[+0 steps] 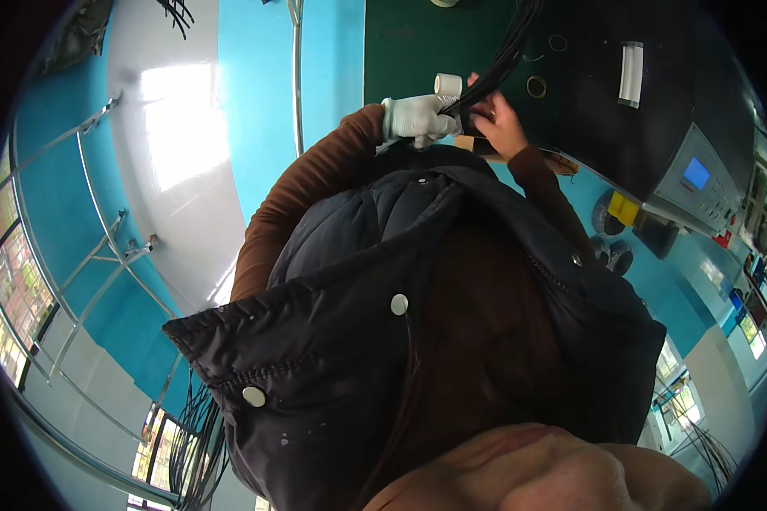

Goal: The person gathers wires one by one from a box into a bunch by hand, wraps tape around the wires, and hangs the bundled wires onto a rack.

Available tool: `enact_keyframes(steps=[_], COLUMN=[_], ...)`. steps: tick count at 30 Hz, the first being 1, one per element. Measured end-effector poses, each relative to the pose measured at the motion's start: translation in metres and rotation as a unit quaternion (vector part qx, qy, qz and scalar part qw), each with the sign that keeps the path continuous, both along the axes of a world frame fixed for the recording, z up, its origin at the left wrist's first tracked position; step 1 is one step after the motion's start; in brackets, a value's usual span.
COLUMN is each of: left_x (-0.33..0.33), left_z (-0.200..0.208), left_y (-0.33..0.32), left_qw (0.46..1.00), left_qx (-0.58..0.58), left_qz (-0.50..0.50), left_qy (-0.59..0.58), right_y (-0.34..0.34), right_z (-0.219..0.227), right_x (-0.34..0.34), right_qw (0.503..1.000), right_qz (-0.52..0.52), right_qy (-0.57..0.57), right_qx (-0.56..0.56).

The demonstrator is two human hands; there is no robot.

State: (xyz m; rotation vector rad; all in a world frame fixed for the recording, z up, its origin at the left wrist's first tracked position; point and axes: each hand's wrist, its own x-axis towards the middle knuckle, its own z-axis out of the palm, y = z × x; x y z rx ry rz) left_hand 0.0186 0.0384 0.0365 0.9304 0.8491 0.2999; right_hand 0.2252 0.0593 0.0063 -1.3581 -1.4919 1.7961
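at a green tabletop [413, 51], left grip [421, 119] clamped on one cable bundle [496, 71], right grip [500, 126] of unclear closure, one white roll [447, 84]

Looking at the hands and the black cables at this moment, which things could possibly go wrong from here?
The black cables form a bundle of many separate strands, so some might slip out of line. The white roll is close to the gloved left hand; a small movement might bump it. The right hand is bare near the cables, so a rough edge might scratch it.
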Motion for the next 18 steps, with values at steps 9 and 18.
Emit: enact_keyframes(steps=[9, 18], left_x=[-0.018, -0.021], left_z=[0.006, 0.013], left_y=[0.004, 0.005], left_qw=[0.963, 0.958], left_qx=[-0.17, -0.199], left_qz=[-0.027, 0.006], left_qy=[-0.207, -0.206], right_y=[0.036, 0.041], right_z=[-0.028, -0.038], right_x=[-0.045, -0.047], right_qw=[0.896, 0.892], right_qz=[0.111, 0.121], right_qy=[0.35, 0.401], right_qx=[-0.251, -0.167])
